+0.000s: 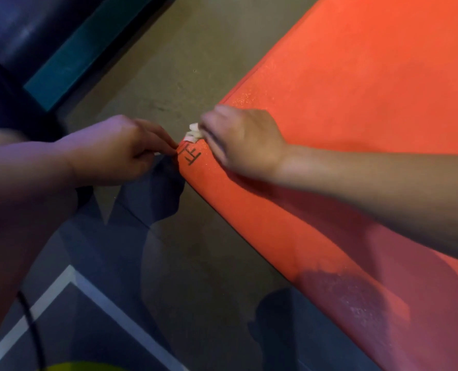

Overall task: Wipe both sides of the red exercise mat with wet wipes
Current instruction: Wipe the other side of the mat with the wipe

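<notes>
left hand point(120, 148): fingers point(163, 145) pinch red mat point(356, 103) corner | right hand point(244, 140): fingers curled over wet wipe point(193, 133), just beside left fingers

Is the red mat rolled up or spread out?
Spread out: the red mat shows a broad flat surface; the left hand pinches its corner.
</notes>
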A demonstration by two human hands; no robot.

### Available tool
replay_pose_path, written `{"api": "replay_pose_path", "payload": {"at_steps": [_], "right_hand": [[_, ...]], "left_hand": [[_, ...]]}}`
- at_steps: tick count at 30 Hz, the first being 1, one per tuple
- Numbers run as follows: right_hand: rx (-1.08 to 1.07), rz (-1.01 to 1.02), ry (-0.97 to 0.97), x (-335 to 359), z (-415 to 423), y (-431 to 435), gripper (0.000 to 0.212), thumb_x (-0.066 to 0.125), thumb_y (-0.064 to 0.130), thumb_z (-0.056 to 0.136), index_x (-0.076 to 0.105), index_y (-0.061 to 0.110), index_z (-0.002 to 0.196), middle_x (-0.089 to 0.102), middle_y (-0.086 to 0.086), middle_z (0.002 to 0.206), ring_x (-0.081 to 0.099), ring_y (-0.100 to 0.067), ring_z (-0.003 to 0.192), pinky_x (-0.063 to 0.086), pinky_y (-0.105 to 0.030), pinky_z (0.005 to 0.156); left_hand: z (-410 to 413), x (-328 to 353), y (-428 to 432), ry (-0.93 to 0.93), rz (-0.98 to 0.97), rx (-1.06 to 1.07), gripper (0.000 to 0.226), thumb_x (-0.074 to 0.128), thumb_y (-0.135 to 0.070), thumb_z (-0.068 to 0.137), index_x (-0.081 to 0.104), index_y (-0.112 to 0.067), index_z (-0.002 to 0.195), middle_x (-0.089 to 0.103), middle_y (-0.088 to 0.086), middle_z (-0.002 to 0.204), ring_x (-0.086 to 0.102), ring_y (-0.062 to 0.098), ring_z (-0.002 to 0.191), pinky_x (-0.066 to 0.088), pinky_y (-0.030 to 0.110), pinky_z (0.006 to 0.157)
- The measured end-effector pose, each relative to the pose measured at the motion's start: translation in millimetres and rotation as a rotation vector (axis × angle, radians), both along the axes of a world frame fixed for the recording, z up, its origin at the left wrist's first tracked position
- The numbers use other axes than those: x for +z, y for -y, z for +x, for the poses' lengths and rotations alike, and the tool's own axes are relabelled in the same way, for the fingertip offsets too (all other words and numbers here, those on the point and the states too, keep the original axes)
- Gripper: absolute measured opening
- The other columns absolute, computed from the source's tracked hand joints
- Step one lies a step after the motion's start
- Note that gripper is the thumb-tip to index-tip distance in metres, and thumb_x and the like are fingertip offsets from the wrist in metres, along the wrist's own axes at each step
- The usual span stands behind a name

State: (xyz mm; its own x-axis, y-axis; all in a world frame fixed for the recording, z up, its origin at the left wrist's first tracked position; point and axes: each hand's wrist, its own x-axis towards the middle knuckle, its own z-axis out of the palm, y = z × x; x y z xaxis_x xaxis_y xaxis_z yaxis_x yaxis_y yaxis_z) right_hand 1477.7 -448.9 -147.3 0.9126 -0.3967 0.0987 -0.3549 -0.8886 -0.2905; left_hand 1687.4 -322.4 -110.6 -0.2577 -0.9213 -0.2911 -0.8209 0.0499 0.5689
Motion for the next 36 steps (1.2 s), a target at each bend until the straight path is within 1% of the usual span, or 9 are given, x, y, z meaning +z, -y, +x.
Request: {"api": "replay_pose_path", "payload": {"at_steps": [5, 7, 12, 17, 22, 28, 30, 34, 36], "right_hand": [[0.279, 0.088, -0.063, 8, -32, -38, 0.015, 0.057, 0.028, 0.093, 0.064, 0.016, 0.086, 0.06, -0.004, 0.078, 0.062, -0.034, 0.06, 0.024, -0.03, 0.046], [0.244, 0.039, -0.057, 11, -20, -19, 0.021, 0.049, 0.032, 0.093, 0.065, 0.018, 0.089, 0.062, -0.003, 0.081, 0.063, -0.034, 0.063, 0.024, -0.03, 0.048], [0.064, -0.005, -0.022, 2, 8, 3, 0.024, 0.047, 0.031, 0.099, 0.064, 0.016, 0.101, 0.063, -0.008, 0.092, 0.065, -0.039, 0.077, 0.029, -0.036, 0.051], [0.354, 0.08, -0.084, 9, -59, -44, 0.028, 0.057, 0.029, 0.094, 0.067, 0.013, 0.115, 0.063, -0.003, 0.08, 0.063, -0.032, 0.061, 0.032, -0.031, 0.042], [0.581, 0.049, -0.116, 9, -72, -18, 0.011, 0.048, 0.023, 0.097, 0.058, 0.019, 0.096, 0.056, -0.005, 0.078, 0.059, -0.031, 0.057, 0.043, -0.036, 0.039], [-0.139, -0.142, -0.087, 6, -37, 81, 0.024, 0.039, 0.031, 0.097, 0.055, 0.018, 0.109, 0.063, -0.013, 0.103, 0.064, -0.042, 0.086, 0.047, -0.048, 0.059], [-0.211, -0.118, -0.053, 5, -38, 69, 0.024, 0.042, 0.028, 0.097, 0.057, 0.016, 0.111, 0.064, -0.014, 0.103, 0.065, -0.042, 0.083, 0.05, -0.048, 0.06], [0.123, 0.027, -0.037, 7, -54, -4, 0.024, 0.062, 0.018, 0.091, 0.065, 0.009, 0.113, 0.065, -0.009, 0.087, 0.065, -0.035, 0.065, 0.046, -0.038, 0.045], [0.281, 0.054, -0.07, 11, -52, -5, 0.02, 0.058, 0.021, 0.095, 0.065, 0.01, 0.11, 0.063, -0.007, 0.084, 0.064, -0.033, 0.068, 0.045, -0.037, 0.045]], "left_hand": [[2, 1, -2, -0.018, 0.028, 0.001, 0.059, 0.034, -0.028, 0.075, 0.08, -0.018, 0.111, 0.072, -0.005, 0.118, 0.068, 0.01, 0.101, 0.043, 0.011, 0.097], [2, 1, 0, -0.03, 0.031, 0.015, 0.059, 0.034, -0.028, 0.075, 0.081, -0.017, 0.109, 0.072, -0.005, 0.117, 0.066, 0.008, 0.1, 0.04, 0.005, 0.096], [-3, 2, 3, -0.005, 0.028, 0.016, 0.059, 0.033, -0.029, 0.074, 0.081, -0.018, 0.106, 0.073, -0.004, 0.114, 0.069, 0.015, 0.096, 0.045, 0.015, 0.094], [-4, 1, 5, 0.025, 0.047, 0.044, 0.05, 0.039, -0.033, 0.078, 0.081, -0.017, 0.099, 0.074, -0.004, 0.106, 0.069, 0.013, 0.091, 0.044, 0.011, 0.089], [-13, -3, 9, 0.107, -0.005, 0.058, 0.041, 0.05, -0.05, 0.083, 0.077, -0.02, 0.082, 0.07, -0.004, 0.09, 0.069, 0.018, 0.079, 0.057, 0.033, 0.079], [-23, -12, 12, 0.225, -0.071, 0.089, 0.054, 0.049, -0.072, 0.083, 0.061, -0.02, 0.077, 0.056, -0.005, 0.08, 0.059, 0.024, 0.071, 0.056, 0.039, 0.065], [-27, -10, 14, 0.24, -0.054, 0.1, 0.046, 0.058, -0.067, 0.082, 0.061, -0.021, 0.084, 0.056, -0.005, 0.087, 0.06, 0.023, 0.077, 0.057, 0.042, 0.067], [-31, -7, 15, 0.217, -0.073, 0.093, 0.043, 0.07, -0.054, 0.078, 0.063, -0.021, 0.106, 0.06, -0.003, 0.103, 0.062, 0.022, 0.093, 0.058, 0.042, 0.075], [-32, -7, 17, 0.203, -0.078, 0.099, 0.044, 0.072, -0.051, 0.077, 0.063, -0.021, 0.107, 0.06, -0.002, 0.103, 0.063, 0.023, 0.093, 0.057, 0.041, 0.075]]}}
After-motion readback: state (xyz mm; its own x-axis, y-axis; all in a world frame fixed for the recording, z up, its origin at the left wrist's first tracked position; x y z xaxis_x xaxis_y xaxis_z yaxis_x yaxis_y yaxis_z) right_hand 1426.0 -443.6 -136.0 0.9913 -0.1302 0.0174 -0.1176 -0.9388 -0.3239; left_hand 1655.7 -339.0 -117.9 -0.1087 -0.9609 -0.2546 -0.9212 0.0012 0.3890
